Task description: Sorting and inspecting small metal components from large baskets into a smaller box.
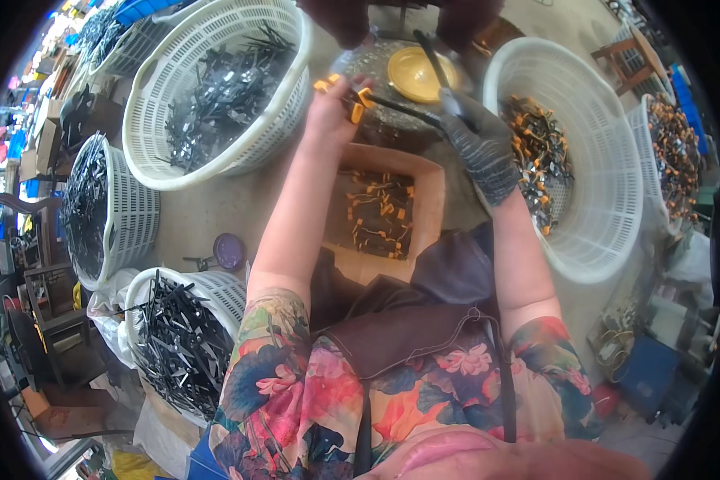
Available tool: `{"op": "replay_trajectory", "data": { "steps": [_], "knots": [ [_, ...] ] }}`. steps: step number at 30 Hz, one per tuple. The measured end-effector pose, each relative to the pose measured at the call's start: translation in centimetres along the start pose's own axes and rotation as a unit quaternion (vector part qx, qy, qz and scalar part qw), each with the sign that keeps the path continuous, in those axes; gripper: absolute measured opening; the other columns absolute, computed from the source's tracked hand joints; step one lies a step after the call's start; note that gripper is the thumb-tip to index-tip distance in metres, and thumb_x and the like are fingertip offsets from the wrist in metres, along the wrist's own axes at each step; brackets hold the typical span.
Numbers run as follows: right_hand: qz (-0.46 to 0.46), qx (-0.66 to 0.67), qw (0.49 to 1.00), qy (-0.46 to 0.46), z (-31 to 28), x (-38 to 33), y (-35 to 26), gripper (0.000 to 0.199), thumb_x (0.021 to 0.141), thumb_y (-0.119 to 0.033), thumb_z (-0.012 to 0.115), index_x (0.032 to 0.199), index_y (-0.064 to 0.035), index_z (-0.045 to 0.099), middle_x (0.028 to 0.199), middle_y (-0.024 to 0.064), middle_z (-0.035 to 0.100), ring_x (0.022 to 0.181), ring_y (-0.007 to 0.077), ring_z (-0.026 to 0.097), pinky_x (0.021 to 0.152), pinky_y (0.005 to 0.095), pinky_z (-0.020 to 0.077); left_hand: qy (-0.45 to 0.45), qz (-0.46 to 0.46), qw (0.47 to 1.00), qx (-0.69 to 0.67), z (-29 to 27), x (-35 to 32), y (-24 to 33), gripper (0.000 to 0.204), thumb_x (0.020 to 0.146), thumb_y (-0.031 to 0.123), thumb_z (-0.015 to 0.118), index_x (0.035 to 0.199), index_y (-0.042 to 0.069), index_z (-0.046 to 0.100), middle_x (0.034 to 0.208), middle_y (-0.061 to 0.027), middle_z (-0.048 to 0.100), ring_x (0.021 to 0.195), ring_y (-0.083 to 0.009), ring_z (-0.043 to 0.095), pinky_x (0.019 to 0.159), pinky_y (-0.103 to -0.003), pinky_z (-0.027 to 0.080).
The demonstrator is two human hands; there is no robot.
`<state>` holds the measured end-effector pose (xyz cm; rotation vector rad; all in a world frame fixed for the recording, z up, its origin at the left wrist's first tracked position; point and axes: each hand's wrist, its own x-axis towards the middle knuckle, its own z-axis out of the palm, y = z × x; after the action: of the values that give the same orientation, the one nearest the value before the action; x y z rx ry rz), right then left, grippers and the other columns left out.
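My left hand (332, 112) is bare and closed around several small orange pieces (358, 109), which stick out between its fingers. In a dark grey glove, my right hand (482, 148) is closed on a long black strip (404, 109) that reaches across to the orange pieces. A second dark bar (432, 60) slants up from the gloved fingers; its kind cannot be made out. Just beyond the hands, a yellow bowl (414, 74) rests on a round, grey, worn surface (358, 62). Below them stands a cardboard box (428, 180) holding small black-and-orange parts (380, 214).
A white basket (216, 172) of black strips stands at far left, with more such baskets (140, 232) nearer. On the right a large white basket (608, 184) holds black-and-orange parts. A purple lid (228, 250) lies on the floor. Another person's dark-clad legs (336, 20) show beyond the bowl.
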<state>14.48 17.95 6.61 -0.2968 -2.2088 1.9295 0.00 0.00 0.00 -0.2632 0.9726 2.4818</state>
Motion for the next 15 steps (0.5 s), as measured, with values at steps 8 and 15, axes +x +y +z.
{"op": "replay_trajectory", "data": {
  "steps": [8, 15],
  "knots": [
    [-0.077, -0.122, 0.989, -0.011, 0.1, 0.0, 0.0, 0.04, 0.087, -0.009, 0.062, 0.125, -0.0001, 0.054, 0.102, 0.0059, 0.064, 0.086, 0.0084, 0.058, 0.076, 0.022, 0.0474, 0.009, 0.059, 0.995, 0.079, 0.6, -1.0, -0.2, 0.023, 0.096, 0.009, 0.045, 0.114, -0.002, 0.036, 0.113, -0.0197, 0.056, 0.1, -0.0334, 0.061, 0.079, -0.041, 0.054],
    [-0.146, -0.202, 0.968, 0.027, 2.2, 0.9, 1.0, 0.029, 0.085, -0.011, 0.062, 0.113, -0.0034, 0.061, 0.097, 0.017, 0.066, 0.088, 0.025, 0.064, 0.078, 0.033, 0.0497, 0.051, 0.112, 0.986, 0.117, 2.5, -2.5, -3.0, 0.027, 0.093, 0.007, 0.051, 0.112, 0.006, 0.032, 0.105, -0.0168, 0.058, 0.084, -0.0287, 0.065, 0.067, -0.039, 0.055]
  ]
}}
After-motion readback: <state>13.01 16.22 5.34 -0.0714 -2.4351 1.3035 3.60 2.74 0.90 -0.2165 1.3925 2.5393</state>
